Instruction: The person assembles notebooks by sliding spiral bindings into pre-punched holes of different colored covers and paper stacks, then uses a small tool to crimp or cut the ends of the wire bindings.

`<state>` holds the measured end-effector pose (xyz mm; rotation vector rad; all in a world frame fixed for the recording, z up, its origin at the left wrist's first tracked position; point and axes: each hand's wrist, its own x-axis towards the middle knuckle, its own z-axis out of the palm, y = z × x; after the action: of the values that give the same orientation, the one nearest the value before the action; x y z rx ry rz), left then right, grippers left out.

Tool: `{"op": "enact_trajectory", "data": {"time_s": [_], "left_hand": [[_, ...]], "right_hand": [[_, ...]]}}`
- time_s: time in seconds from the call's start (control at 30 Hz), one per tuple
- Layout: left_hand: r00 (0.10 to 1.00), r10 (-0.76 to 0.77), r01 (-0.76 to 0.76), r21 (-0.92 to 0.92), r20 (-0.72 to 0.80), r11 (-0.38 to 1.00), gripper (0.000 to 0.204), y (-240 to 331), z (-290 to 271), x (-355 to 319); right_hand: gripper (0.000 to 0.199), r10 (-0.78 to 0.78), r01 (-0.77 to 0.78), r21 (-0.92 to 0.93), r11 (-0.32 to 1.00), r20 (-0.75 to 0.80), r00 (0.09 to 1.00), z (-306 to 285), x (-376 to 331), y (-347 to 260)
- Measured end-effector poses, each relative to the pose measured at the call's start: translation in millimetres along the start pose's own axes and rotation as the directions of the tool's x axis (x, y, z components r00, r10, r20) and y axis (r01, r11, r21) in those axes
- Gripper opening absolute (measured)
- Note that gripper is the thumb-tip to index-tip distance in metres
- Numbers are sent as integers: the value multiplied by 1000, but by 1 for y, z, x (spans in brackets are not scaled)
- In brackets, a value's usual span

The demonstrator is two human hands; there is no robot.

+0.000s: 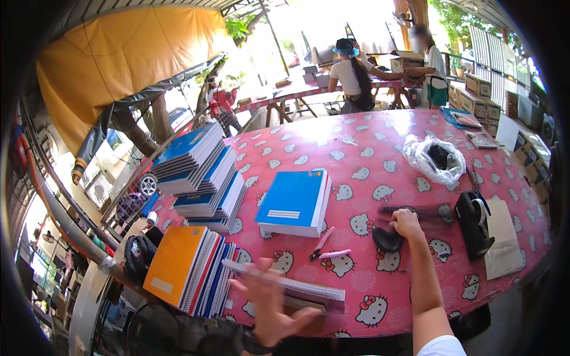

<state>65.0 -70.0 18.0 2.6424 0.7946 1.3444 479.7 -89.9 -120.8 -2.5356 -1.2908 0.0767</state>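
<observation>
The right hand point(406, 224) closes on black plastic binding combs point(415, 211); the open, blurred left hand point(268, 302) hovers above the white-edged unbound notebook point(297, 289) (steady it first).

On the pink cat-patterned bench point(368, 148) lie a blue notebook stack point(295, 203), a taller stack of blue notebooks point(199, 172) to its left, an orange-covered pile point(187, 268), pink pliers point(325, 246), a black tape dispenser point(474, 222), a brown paper bag point(503, 237) and a crumpled clear plastic bag point(435, 157), while two people point(356, 74) work at a far table.
</observation>
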Motion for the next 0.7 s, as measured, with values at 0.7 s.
{"op": "enact_trajectory", "data": {"time_s": [0.7], "left_hand": [[980, 63, -62, -15, 189, 998, 29, 46, 41, 0]], "right_hand": [[28, -156, 408, 492, 769, -475, 866, -198, -147, -86]]}}
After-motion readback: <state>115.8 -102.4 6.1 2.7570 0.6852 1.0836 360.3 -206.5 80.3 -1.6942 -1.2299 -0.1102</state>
